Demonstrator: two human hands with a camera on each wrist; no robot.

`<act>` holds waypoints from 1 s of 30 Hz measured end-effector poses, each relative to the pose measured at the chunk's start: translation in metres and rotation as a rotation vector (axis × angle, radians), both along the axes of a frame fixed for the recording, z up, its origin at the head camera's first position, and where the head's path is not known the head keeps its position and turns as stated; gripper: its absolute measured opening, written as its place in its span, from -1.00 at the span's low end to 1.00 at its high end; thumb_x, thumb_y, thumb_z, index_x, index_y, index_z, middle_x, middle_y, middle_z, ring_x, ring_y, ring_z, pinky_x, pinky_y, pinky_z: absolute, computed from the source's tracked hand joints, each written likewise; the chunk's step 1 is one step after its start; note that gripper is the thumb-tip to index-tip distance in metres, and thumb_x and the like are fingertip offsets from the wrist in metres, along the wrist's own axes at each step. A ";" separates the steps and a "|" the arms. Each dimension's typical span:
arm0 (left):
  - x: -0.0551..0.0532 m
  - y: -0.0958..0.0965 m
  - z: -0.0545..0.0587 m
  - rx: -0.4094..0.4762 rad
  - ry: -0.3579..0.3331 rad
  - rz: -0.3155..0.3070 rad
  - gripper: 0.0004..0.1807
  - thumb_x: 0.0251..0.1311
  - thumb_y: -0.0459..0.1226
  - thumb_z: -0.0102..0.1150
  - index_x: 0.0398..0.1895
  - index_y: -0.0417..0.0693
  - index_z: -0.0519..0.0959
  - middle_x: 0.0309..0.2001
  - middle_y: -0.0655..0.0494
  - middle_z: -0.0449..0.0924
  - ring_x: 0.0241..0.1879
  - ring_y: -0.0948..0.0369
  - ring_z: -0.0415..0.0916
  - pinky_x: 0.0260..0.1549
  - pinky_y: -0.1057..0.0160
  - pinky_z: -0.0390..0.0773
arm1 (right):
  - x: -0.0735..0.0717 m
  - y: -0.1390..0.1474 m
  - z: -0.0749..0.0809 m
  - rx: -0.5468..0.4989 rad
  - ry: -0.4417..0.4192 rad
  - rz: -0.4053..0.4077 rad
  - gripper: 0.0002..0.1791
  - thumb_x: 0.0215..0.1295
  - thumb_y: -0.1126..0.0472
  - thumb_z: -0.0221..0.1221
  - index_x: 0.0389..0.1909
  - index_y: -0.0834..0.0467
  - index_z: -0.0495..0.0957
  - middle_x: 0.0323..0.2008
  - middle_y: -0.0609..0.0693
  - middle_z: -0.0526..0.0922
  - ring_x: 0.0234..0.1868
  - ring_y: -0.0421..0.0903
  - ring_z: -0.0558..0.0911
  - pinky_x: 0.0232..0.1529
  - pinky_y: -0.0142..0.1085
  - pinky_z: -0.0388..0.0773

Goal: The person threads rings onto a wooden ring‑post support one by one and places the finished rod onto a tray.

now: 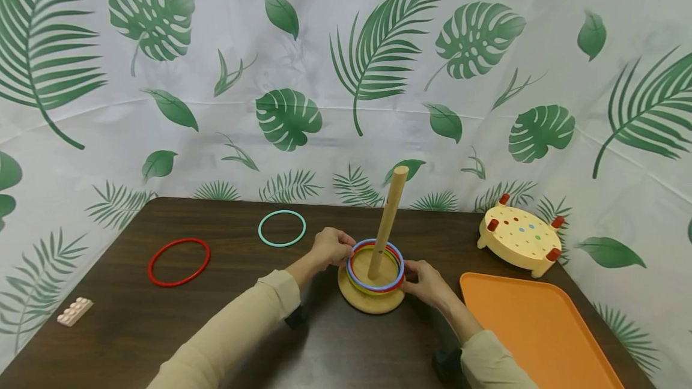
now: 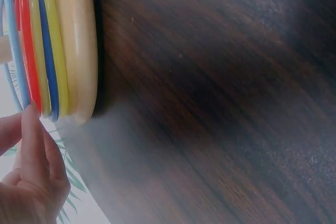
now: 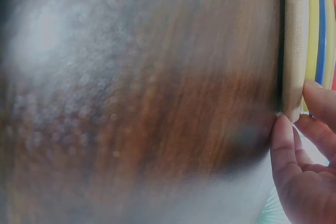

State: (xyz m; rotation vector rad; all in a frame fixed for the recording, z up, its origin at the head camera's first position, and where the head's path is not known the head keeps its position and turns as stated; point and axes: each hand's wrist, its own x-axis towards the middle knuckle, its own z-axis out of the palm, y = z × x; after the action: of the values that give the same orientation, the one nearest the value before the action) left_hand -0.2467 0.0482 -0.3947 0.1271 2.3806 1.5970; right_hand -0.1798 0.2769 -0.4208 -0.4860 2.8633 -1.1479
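Stacked, top down: pale blue ring (image 2: pixel 18 51), red ring (image 2: pixel 30 51), dull yellow ring (image 2: pixel 39 51), dark blue ring (image 2: pixel 48 51), bright yellow ring (image 2: pixel 59 51). Post (image 1: pixel 386 227) and base (image 1: pixel 373 305): blond wood. Also one scarlet hoop (image 1: pixel 173 284), one mint hoop (image 1: pixel 282 245). Tabletop (image 1: pixel 124 317): dark brown, streaky grain. Tray (image 1: pixel 532 329): solid orange. Toy (image 1: pixel 519 230): cream, red pegs (image 1: pixel 553 254), red/blue/green dots. Block (image 1: pixel 74 311): pale pink. Sleeves (image 1: pixel 232 329): plain beige. Backdrop (image 1: pixel 303 65): white, green leaf print.

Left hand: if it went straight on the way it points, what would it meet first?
Past the thin light-blue ring that the left hand pinches, probably the tall round wooden post, though depth is unclear.
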 end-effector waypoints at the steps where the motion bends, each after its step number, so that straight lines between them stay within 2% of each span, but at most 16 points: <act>1: 0.000 0.001 0.000 0.001 -0.001 0.002 -0.81 0.00 -0.57 0.18 -0.29 -0.32 0.66 -0.41 -0.06 0.62 -0.55 0.25 0.59 -0.54 0.31 0.67 | 0.000 0.000 0.000 0.000 0.000 -0.003 -0.57 -0.02 0.43 0.24 -0.04 0.41 0.53 -0.20 0.21 0.64 -0.18 0.11 0.65 -0.15 -0.10 0.62; 9: 0.000 0.002 -0.002 -0.017 0.003 0.014 -0.82 -0.01 -0.56 0.21 -0.30 -0.31 0.66 -0.41 -0.09 0.64 -0.58 0.27 0.56 -0.56 0.32 0.66 | 0.000 0.000 -0.001 0.019 0.001 -0.014 -0.50 -0.01 0.42 0.25 0.03 0.45 0.48 -0.18 0.24 0.60 -0.19 0.11 0.64 -0.15 -0.13 0.62; 22: 0.005 0.000 0.000 0.013 -0.016 0.004 -0.82 0.00 -0.53 0.25 -0.27 -0.31 0.65 -0.45 0.02 0.59 -0.58 0.27 0.58 -0.54 0.32 0.66 | -0.001 0.000 -0.001 0.016 0.015 -0.003 -0.56 -0.04 0.40 0.28 -0.05 0.40 0.54 -0.24 0.19 0.65 -0.22 0.07 0.66 -0.17 -0.21 0.60; 30: 0.009 -0.005 0.002 0.032 -0.012 -0.015 -0.84 0.04 -0.47 0.27 -0.26 -0.32 0.64 -0.37 -0.04 0.63 -0.51 0.23 0.61 -0.50 0.30 0.67 | -0.001 0.000 0.000 -0.002 0.013 0.009 -0.56 -0.03 0.40 0.30 -0.05 0.41 0.54 -0.25 0.21 0.66 -0.24 0.06 0.66 -0.18 -0.17 0.62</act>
State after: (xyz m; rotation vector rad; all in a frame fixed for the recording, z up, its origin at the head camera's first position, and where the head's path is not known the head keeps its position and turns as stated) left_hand -0.2379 0.0435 -0.3925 0.1415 2.3397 1.6252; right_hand -0.1811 0.2766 -0.4209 -0.5076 2.8681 -1.1506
